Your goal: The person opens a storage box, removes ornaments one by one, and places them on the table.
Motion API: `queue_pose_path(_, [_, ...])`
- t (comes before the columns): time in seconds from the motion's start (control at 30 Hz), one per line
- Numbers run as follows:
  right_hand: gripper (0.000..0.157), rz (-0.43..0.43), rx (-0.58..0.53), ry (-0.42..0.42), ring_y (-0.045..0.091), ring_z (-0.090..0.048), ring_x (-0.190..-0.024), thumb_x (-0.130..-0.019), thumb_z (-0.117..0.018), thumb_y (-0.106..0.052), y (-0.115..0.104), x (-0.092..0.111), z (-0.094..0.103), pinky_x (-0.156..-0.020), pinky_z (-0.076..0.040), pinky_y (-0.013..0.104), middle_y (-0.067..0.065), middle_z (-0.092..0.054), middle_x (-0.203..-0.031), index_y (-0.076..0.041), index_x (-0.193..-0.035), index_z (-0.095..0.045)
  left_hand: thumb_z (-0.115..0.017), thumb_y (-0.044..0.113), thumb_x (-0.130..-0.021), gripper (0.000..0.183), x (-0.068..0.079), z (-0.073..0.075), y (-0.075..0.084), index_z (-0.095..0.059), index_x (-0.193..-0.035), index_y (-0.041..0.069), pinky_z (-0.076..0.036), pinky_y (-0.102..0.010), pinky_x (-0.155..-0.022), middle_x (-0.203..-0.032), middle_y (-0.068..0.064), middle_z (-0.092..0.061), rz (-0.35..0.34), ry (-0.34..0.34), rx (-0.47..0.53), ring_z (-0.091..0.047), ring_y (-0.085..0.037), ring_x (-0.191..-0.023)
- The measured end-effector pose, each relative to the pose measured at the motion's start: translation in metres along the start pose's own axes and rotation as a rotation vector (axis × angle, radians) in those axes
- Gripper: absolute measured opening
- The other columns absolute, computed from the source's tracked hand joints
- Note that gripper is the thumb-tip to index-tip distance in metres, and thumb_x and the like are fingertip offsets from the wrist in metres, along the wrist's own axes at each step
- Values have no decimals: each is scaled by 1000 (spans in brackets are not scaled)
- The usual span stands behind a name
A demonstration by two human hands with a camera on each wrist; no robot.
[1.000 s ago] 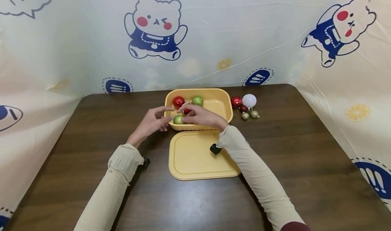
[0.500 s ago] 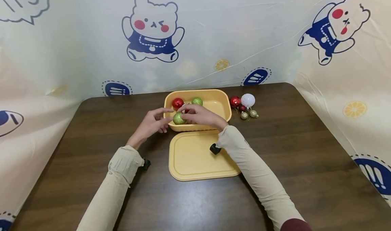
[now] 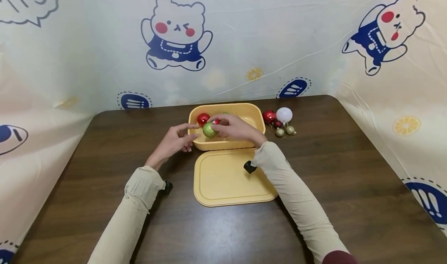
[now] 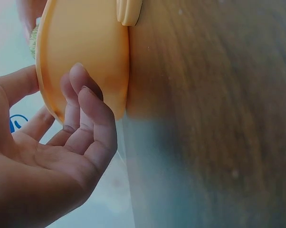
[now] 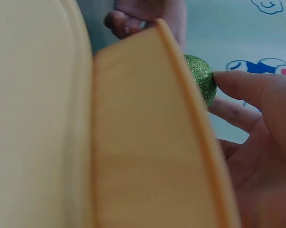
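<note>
- The left hand (image 3: 173, 138) is held at the left end of the yellow box (image 3: 241, 144), fingers loosely parted, nothing gripped.
- A shiny red ball (image 3: 203, 119) is seated inside.
- Over the box's left part, a green glitter ball (image 3: 209, 130) is pinched by the right hand (image 3: 233, 127).
- A yellow lid (image 3: 227, 178) is laid on the tabletop (image 3: 349, 159) in front.
- Farther right, assorted baubles (image 3: 277, 123) are clustered.

Your forearms (image 3: 127, 217) angle inward; your left hand (image 3: 175, 138) has thumb and fingers parted, your right hand (image 3: 238, 128) pinches, thumb opposing fingers.
</note>
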State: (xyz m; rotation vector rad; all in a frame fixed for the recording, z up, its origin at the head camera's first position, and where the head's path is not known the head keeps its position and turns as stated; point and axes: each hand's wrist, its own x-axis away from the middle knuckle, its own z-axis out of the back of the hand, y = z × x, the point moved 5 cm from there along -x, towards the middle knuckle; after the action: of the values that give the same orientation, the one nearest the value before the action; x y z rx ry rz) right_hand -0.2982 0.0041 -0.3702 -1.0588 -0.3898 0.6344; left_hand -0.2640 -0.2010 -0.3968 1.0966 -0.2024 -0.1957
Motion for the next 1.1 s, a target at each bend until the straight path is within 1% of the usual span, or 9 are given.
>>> queue_pose_path(0.1, [31, 21, 0, 24, 42, -65, -98, -103, -56, -24, -6, 3, 6, -85, -54, 53, 13, -66, -110, -12, -131, -61, -66, 26, -98, 43, 1, 1, 0, -59, -136, 7, -58, -42, -63, -80, -20, -60, 3, 0, 17, -63, -33, -66])
queue_pose_path(0.2, [33, 35, 15, 46, 44, -65, -100, -103, -57, -23, -12, 9, 13, -86, -53, 56, 14, -66, -113, -11, -133, -60, -66, 26, -97, 44, 0, 3, 1, -59, -136, 8, -58, -42, -63, -81, -21, -60, 7, 0, 27, -63, -33, -66])
queue_pose_path(0.3, [35, 56, 63, 54, 39, -66, -99, -102, -57, -24, -13, 16, 19, -84, -55, 53, 14, -65, -118, -10, -135, -58, -66, 26, -97, 44, 0, 5, 0, -59, -136, 7, -58, -41, -62, -80, -21, -60, 5, 5, 31, -63, -31, -65])
queue_pose_path(0.4, [40, 59, 138, 64, 29, -67, -99, -102, -57, -27, -9, 27, 26, -83, -56, 46, 11, -63, -125, -10, -138, -56, -66, 25, -98, 45, 0, 3, 0, -57, -138, 7, -58, -42, -63, -82, -22, -60, 16, -3, 39, -63, -33, -67])
queue_pose_path(0.47, [41, 49, 174, 86, 23, -67, -99, -102, -58, -29, -7, 36, 33, -83, -55, 42, 8, -65, -122, -11, -139, -56, -64, 22, -98, 44, 2, 2, 4, -56, -139, 5, -58, -45, -65, -83, -24, -60, 29, -16, 45, -63, -38, -69])
queue_pose_path(0.6, [40, 30, 207, 135, 21, -66, -100, -102, -58, -31, -3, 50, 45, -84, -54, 42, 6, -68, -113, -13, -138, -57, -62, 18, -99, 42, 10, 1, 18, -56, -138, 2, -58, -51, -69, -85, -29, -58, 48, -30, 37, -61, -50, -76])
queue_pose_path(0.77, [37, 31, 238, 193, 20, -66, -101, -101, -59, -32, -3, 56, 56, -86, -53, 44, 5, -70, -109, -17, -135, -58, -63, 18, -99, 40, 17, 3, 32, -58, -136, 3, -58, -50, -70, -85, -30, -58, 53, -29, 15, -60, -52, -79])
queue_pose_path(0.93, [35, 13, 303, 273, 19, -66, -98, -100, -61, -34, -4, 59, 68, -84, -52, 42, 4, -71, -108, -21, -133, -60, -63, 18, -99, 42, 13, 3, 25, -56, -138, 2, -58, -47, -69, -84, -26, -59, 58, -33, 34, -61, -49, -77])
queue_pose_path(1.1, [37, 13, 316, 360, 24, -67, -101, -100, -62, -32, -4, 72, 94, -86, -53, 44, 10, -70, -113, -17, -134, -60, -63, 18, -99, 43, 10, 2, 21, -55, -138, 2, -58, -47, -68, -85, -26, -59, 61, -35, 35, -61, -48, -76])
